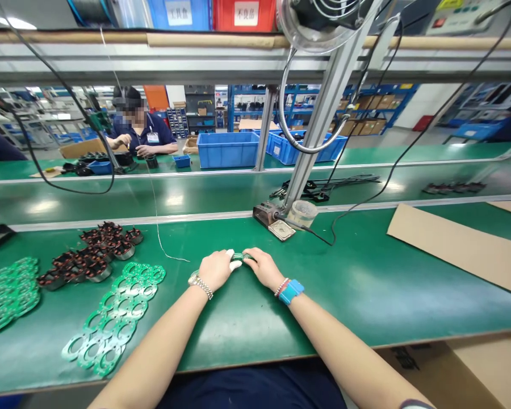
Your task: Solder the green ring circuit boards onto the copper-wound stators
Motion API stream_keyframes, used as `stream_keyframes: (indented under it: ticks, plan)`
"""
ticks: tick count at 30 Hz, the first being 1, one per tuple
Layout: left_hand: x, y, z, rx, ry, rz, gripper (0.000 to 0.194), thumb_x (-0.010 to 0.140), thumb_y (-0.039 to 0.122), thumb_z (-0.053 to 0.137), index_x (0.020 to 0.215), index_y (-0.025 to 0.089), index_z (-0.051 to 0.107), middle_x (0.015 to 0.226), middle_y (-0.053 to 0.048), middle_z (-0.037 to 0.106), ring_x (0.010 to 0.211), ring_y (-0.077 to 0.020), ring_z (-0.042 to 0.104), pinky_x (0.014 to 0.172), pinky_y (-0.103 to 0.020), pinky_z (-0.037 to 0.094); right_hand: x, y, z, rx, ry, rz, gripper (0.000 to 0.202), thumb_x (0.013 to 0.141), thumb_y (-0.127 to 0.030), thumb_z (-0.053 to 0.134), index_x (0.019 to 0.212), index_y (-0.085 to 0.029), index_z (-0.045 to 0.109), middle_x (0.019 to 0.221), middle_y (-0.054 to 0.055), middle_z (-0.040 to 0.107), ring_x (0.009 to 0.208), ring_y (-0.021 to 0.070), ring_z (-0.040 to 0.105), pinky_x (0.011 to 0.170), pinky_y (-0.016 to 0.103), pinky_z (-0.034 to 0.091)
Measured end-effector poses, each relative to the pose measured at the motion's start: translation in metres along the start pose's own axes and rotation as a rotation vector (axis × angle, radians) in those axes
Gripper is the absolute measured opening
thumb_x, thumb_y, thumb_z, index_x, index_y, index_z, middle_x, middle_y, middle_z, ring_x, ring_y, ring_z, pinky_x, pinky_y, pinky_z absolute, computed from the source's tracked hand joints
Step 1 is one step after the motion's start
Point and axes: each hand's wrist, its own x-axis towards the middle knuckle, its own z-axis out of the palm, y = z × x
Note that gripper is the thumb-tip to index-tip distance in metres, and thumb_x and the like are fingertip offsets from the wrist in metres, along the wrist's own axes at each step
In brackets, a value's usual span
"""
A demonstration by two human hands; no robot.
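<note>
Workbench (353, 284) in glossy green, blue shelving (230, 111) beyond, left hand (216, 270) and right hand (264, 268) pinching thin green pieces (238, 257)

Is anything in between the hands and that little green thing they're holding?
Just white coverings on the left hand, at the tips. Nothing visible stands between the right hand and the green thing.

Bright, glare on tabletop (349, 278), stretched edges
</note>
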Motion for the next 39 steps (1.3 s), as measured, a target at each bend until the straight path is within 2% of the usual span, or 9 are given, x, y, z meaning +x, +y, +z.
stream_keyframes:
  ticks: [6,9,13,17,21,25,30,39]
  plan:
    - [0.002,0.010,0.007,0.018,0.011,-0.075,0.038,0.091,0.040,0.026,0.094,0.019,0.058,0.099,-0.011,0.064,0.087,-0.0227,0.062,0.067,-0.031,0.045,-0.002,-0.002,0.017,-0.045,0.068,0.091,0.024,0.089,-0.030,0.049,0.109,-0.017,0.053,0.111,0.007,0.056,0.093,0.0171,0.057,0.080,0.038,0.049]
    - [0.003,0.010,0.008,0.021,0.018,-0.109,0.043,0.091,0.043,0.023,0.095,0.018,0.059,0.097,-0.012,0.065,0.083,-0.0229,0.063,0.066,-0.030,0.045,0.005,0.003,0.018,-0.055,0.066,0.117,0.025,0.089,-0.030,0.049,0.110,-0.017,0.053,0.113,0.007,0.055,0.095,0.0175,0.057,0.081,0.038,0.049]
    - [0.017,0.003,-0.001,0.033,0.026,-0.096,0.043,0.090,0.047,0.026,0.093,0.021,0.059,0.091,-0.010,0.067,0.081,-0.0229,0.064,0.064,-0.030,0.044,0.029,0.024,0.000,-0.039,0.020,0.100,0.027,0.088,-0.030,0.050,0.111,-0.017,0.052,0.113,0.007,0.055,0.094,0.0178,0.057,0.080,0.038,0.049]
    - [0.041,0.003,-0.011,0.058,0.056,-0.024,0.040,0.090,0.048,0.026,0.095,0.023,0.057,0.096,-0.007,0.066,0.086,-0.0218,0.063,0.066,-0.028,0.044,0.054,0.048,-0.023,-0.023,-0.039,0.033,0.027,0.088,-0.030,0.050,0.111,-0.016,0.052,0.112,0.007,0.055,0.094,0.0178,0.057,0.079,0.038,0.049]
    - [0.058,0.010,-0.011,0.090,0.065,0.037,0.037,0.089,0.047,0.030,0.096,0.022,0.056,0.096,-0.007,0.065,0.087,-0.0211,0.062,0.067,-0.027,0.044,0.062,0.055,-0.036,-0.053,-0.015,-0.016,0.028,0.088,-0.030,0.050,0.112,-0.017,0.052,0.114,0.007,0.054,0.096,0.0185,0.056,0.081,0.039,0.049]
    - [0.057,0.011,-0.004,0.099,0.060,0.085,0.036,0.089,0.047,0.033,0.099,0.020,0.054,0.096,-0.008,0.065,0.088,-0.0212,0.062,0.068,-0.027,0.045,0.051,0.046,-0.038,-0.084,-0.032,-0.088,0.030,0.087,-0.030,0.051,0.114,-0.017,0.051,0.117,0.008,0.052,0.101,0.0203,0.054,0.084,0.042,0.047]
    - [0.042,0.009,0.001,0.093,0.051,0.109,0.040,0.086,0.052,0.036,0.101,0.019,0.052,0.101,-0.010,0.063,0.091,-0.0215,0.061,0.072,-0.027,0.045,0.038,0.024,-0.020,-0.108,-0.130,-0.141,0.025,0.088,-0.030,0.051,0.108,-0.016,0.054,0.111,0.007,0.056,0.096,0.0181,0.057,0.082,0.039,0.048]
    - [0.033,-0.005,0.003,0.101,0.067,-0.061,0.042,0.087,0.050,0.034,0.111,0.018,0.046,0.099,-0.013,0.064,0.088,-0.0234,0.063,0.067,-0.029,0.046,0.043,0.005,0.008,-0.122,-0.097,-0.060,0.025,0.089,-0.030,0.049,0.110,-0.017,0.053,0.113,0.007,0.055,0.095,0.0173,0.057,0.081,0.038,0.049]
